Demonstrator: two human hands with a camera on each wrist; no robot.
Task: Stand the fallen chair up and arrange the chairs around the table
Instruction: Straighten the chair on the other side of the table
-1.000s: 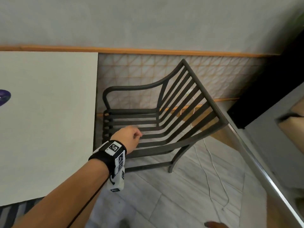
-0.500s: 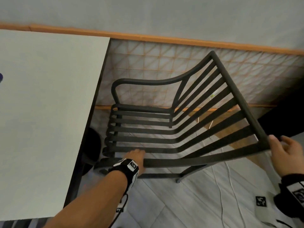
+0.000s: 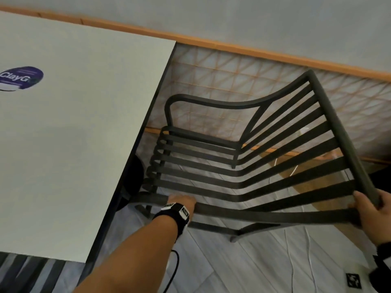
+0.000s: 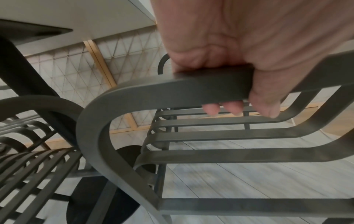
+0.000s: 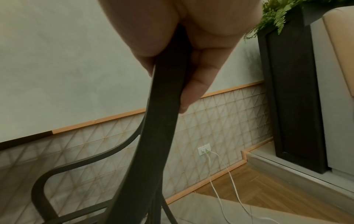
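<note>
The left hand (image 3: 183, 201) is gripping the near armrest of the dark slatted chair (image 3: 243, 161), fingers (image 4: 232, 107) curling under the flat bar and the thumb wrapping over its near edge. The right hand (image 3: 371, 214) is closing around the top rail of the chair's backrest at its near corner, thumb on one side of the rail and fingers (image 5: 199, 84) pressing along the other. Between the two hands the chair is standing on its legs, seat slats running across, its front end sitting just beside the edge of the white table (image 3: 69, 134). To the left of the left hand the table top is spreading wide, bearing a purple logo sticker (image 3: 21, 78). Under the table, left of the gripped armrest, a second slatted chair (image 4: 28, 171) is showing. Beyond both hands a tiled wall panel (image 3: 232, 81) is running behind the chair, with white cables (image 5: 228, 171) trailing from a wall socket (image 5: 204, 149) onto the floor. Off past the right hand a dark planter (image 5: 293, 91) is holding green fern leaves.
</note>
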